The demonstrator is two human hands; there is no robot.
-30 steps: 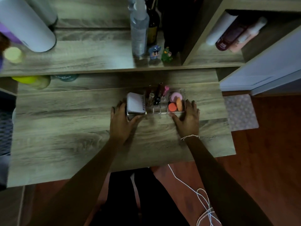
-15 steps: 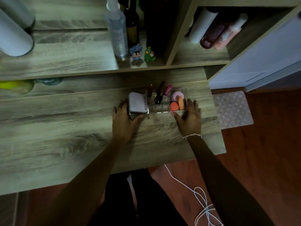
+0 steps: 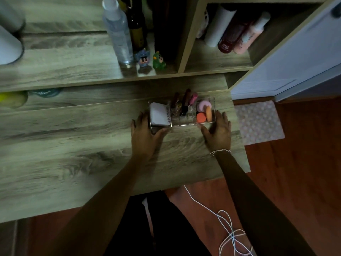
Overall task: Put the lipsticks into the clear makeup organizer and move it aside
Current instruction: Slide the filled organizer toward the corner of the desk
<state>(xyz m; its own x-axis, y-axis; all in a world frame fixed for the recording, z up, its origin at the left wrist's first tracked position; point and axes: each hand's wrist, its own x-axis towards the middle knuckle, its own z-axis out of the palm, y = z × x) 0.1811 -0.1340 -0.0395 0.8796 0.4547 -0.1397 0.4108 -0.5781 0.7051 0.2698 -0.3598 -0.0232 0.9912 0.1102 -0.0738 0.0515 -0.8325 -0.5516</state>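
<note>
Since the earlier frames the organizer and both hands have shifted together toward the right rear corner of the bench, the hands keeping the same places at its two ends.

Left hand: fingers spread along the organizer's left end, thumb pressed to the near wall under the white compact. It is clamped against that end rather than closed around anything. Right hand: a mirror of the left, fingers up the right end wall, thumb on the near wall below the sponges. The two hands squeeze the box between them; whether its base is lifted or slides on the bench cannot be told.

Organizer: clear, oblong, long axis running left to right, square to the person, lying just ahead of both hands. Neither hand is nearer; each holds one short end. The lipsticks stand upright in the middle cells, leaning slightly rearward, between compact and sponges, so the loading step reads as done.

Governing relation: the box sits near the right edge of the bench and just in front of the shelf, whose lip overhangs behind it. Little room appears left rearward or rightward, so the move aside is judged close to complete; release would follow.
</note>
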